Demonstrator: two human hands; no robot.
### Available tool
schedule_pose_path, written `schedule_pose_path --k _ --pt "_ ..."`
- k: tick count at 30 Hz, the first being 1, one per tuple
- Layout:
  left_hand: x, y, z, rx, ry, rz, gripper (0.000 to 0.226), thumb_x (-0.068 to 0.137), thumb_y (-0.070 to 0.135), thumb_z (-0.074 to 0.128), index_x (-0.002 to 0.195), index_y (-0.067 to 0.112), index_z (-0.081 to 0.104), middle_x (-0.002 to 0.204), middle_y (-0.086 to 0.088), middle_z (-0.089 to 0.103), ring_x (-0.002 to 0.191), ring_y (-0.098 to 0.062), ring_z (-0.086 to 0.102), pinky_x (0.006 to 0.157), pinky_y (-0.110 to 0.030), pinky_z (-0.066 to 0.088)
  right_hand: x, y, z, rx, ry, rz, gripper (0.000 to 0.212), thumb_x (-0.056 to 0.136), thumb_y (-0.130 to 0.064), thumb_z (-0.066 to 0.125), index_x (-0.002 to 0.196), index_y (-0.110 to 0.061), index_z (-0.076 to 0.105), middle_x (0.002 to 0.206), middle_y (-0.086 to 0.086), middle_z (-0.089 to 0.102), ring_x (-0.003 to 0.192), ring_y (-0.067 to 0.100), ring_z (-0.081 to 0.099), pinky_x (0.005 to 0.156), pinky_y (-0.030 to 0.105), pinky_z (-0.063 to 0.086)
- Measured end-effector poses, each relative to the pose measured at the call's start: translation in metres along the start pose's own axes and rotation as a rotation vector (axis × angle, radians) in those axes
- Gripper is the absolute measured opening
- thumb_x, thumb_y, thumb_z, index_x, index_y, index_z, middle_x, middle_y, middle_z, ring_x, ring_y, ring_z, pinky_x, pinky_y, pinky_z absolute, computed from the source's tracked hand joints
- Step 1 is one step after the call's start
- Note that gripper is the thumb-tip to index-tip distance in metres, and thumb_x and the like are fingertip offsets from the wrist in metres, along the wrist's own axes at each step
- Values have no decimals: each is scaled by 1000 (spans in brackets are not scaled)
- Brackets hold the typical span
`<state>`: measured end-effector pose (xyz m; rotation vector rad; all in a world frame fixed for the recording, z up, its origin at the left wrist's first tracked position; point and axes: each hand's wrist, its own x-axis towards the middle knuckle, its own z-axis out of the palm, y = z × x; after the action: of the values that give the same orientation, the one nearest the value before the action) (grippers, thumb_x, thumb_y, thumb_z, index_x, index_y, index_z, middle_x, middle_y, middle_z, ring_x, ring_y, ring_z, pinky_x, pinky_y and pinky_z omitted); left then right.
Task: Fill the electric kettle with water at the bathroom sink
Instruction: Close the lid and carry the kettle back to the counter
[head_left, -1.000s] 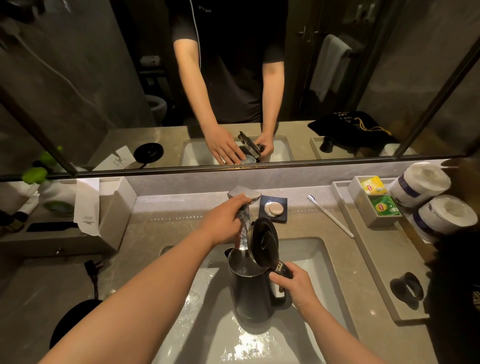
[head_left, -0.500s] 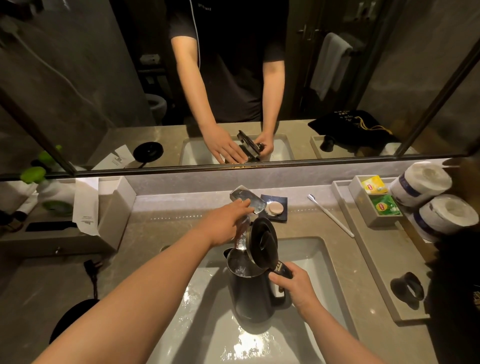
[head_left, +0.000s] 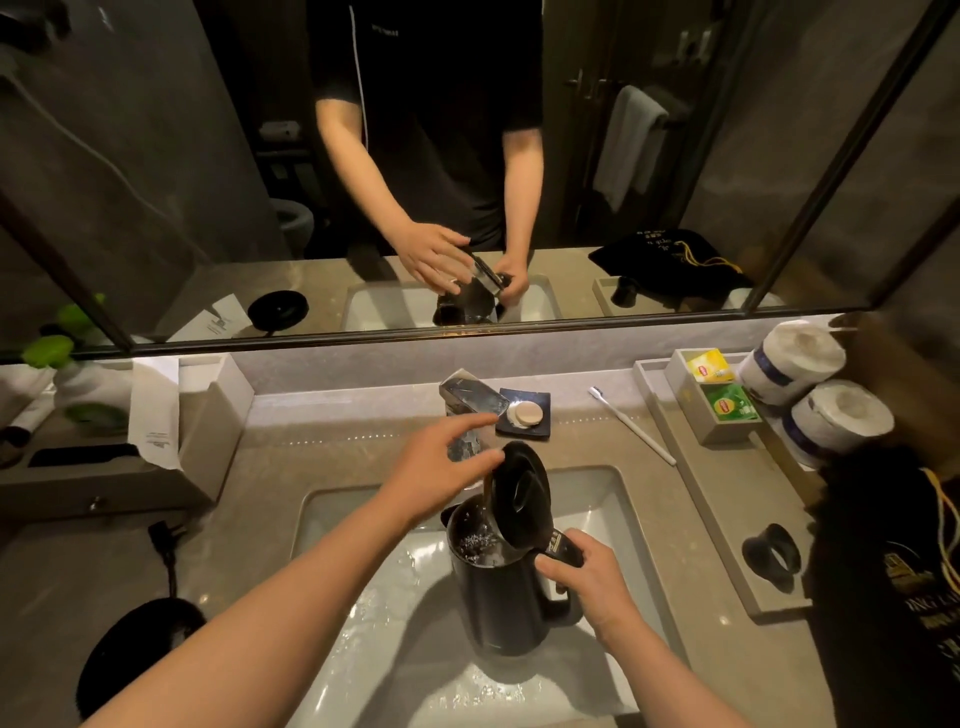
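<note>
Soap dish (head_left: 524, 414) at counter back edge; toothbrush (head_left: 632, 425) beside it; tea bags (head_left: 719, 387) in tray box, right; two paper rolls (head_left: 815, 392) far right corner.

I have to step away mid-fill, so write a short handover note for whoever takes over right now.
Right hand: shut on the kettle handle, holding it upright in the sink under the tap, lid flipped open.
Left hand: open, fingers spread at the tap, gripping nothing.
Done: lid open, kettle placed, water streaming in; some water visible inside.
Left: judge the level (not readable here), shut off the tap, close the lid, lift the kettle out. Its base sits on the counter at the left.
</note>
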<state>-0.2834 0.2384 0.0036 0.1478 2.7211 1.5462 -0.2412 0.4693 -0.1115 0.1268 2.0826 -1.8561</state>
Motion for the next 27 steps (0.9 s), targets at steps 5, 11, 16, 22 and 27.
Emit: schedule_pose_path --k 5,11,16,22,27 --pt "-22 13 1 31 42 63 31 81 26 66 109 38 65 119 18 61 113 3 50 95 -25 38 -28 -14 -8 4 25 -51 8 68 -28 78 71 -31 72 62 -12 64 61 4 59 60 25 49" --pt "-45 23 -6 157 75 67 25 84 21 63 104 34 69 110 16 65 104 -1 56 93 -28 44 -57 -41 -13 51 80 -154 16 66 -23 78 77 -13 72 62 -4 62 57 8 55 52 22 47" --pt "-71 33 -12 169 165 82 30 85 24 64 114 30 66 114 18 62 105 2 53 89 -14 36 -74 -71 -12 55 134 -246 32 65 -25 78 83 0 69 63 2 60 55 11 53 53 28 45" --pt "-100 45 -17 120 276 170 36 87 18 63 123 20 61 124 13 55 115 2 47 93 -5 26 -88 -106 2 130 152 -365 50 58 -37 78 85 4 69 63 4 59 59 16 51 55 35 44" --pt "-111 39 -34 119 239 157 39 93 23 56 132 25 51 137 14 45 131 -3 34 108 -26 24 -94 -120 16 181 136 -370 42 54 -36 80 80 -4 72 61 4 60 58 20 49 53 33 43"
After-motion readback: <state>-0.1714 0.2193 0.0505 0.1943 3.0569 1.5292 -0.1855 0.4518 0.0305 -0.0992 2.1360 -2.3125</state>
